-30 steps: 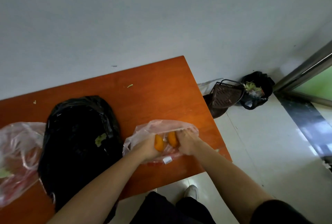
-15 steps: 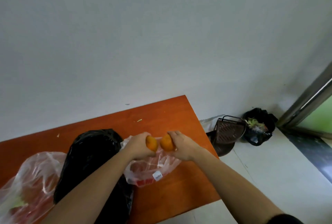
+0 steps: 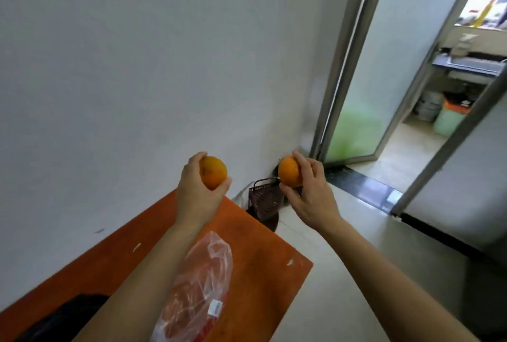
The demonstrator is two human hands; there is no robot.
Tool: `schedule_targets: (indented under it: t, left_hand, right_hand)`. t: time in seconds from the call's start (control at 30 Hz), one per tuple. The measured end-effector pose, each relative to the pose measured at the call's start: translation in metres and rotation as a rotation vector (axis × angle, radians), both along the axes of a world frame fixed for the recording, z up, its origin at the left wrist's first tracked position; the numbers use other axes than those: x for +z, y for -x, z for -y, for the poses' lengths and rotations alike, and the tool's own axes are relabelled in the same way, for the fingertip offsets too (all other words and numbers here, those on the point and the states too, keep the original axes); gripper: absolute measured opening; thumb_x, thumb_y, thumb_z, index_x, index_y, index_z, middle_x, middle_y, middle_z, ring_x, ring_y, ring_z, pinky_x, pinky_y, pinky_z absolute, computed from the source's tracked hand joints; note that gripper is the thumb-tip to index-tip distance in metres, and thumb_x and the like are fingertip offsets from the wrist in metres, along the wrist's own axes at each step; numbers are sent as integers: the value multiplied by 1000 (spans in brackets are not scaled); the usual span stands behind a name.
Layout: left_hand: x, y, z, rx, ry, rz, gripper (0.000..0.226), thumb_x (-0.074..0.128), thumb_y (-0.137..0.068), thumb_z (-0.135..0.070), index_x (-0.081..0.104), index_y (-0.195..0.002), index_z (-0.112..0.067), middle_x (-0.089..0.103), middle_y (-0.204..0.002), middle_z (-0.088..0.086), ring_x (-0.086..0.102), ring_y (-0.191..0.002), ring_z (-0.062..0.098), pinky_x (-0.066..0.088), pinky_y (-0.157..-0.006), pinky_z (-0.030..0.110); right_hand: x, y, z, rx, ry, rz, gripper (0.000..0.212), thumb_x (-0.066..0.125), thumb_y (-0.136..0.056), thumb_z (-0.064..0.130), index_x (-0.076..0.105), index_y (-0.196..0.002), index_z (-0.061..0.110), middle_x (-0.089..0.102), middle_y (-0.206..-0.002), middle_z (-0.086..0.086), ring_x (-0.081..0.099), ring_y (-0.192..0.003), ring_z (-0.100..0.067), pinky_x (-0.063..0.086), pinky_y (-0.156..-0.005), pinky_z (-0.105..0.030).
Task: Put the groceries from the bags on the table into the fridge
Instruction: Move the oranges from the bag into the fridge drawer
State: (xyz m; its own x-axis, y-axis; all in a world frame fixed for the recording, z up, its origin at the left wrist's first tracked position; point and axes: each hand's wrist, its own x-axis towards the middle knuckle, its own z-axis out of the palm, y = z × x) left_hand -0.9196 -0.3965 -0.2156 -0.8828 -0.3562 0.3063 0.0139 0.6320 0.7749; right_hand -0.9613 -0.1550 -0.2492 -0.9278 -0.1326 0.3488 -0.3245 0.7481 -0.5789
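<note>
My left hand (image 3: 198, 195) grips an orange (image 3: 213, 172) in the air above the far end of the orange-brown table (image 3: 263, 276). To its right, my right hand (image 3: 310, 193) holds a second orange (image 3: 288, 171) over the floor past the table's edge. Below my left forearm a clear plastic bag (image 3: 200, 292) with a white label lies on the table, reddish contents inside. A black bag (image 3: 68, 317) shows at the lower left edge. The grey side of what may be the fridge (image 3: 461, 177) stands at the right.
A dark slatted basket (image 3: 264, 200) stands on the floor in the corner beyond the table. A sliding door frame (image 3: 348, 62) opens to a room with a green bin (image 3: 450, 119). Pale tiled floor (image 3: 356, 232) lies between table and doorway.
Both hands lifted the oranges out of the clear bag, raised them and moved them apart. My view swung up and to the right, bringing the doorway in.
</note>
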Motion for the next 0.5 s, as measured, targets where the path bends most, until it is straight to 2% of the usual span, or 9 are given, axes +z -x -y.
schedule_targets:
  t: [0.23,0.33,0.5]
  left_hand:
    - [45,22,-175,-450,-10,-202,72,69,-86,-49,38,-147,-29,43,-140,1,52,-115,17,46,-90,30]
    - [64,-3,-260,-643,-17,-253,69,67,-88,-48,38,-148,-31,44,-140,3,52,-116,20,45,-93,30]
    - [86,-73,-385,-890,-24,-353,70,67,-90,-44,34,-151,-32,43,-143,6,51,-118,20,44,-94,31]
  right_hand:
    - [50,-86,-159,-421,-91,-151,80,71,-90,44,24,-154,34,30,-151,-2,50,-125,-26,48,-94,-34]
    - [74,-146,-227,-577,-107,-209,81,72,-89,43,25,-154,31,34,-151,-3,49,-125,-27,48,-97,-38]
    - [104,-253,-329,-797,-74,-310,78,75,-87,36,31,-150,19,42,-143,-11,52,-119,-29,42,-87,-37]
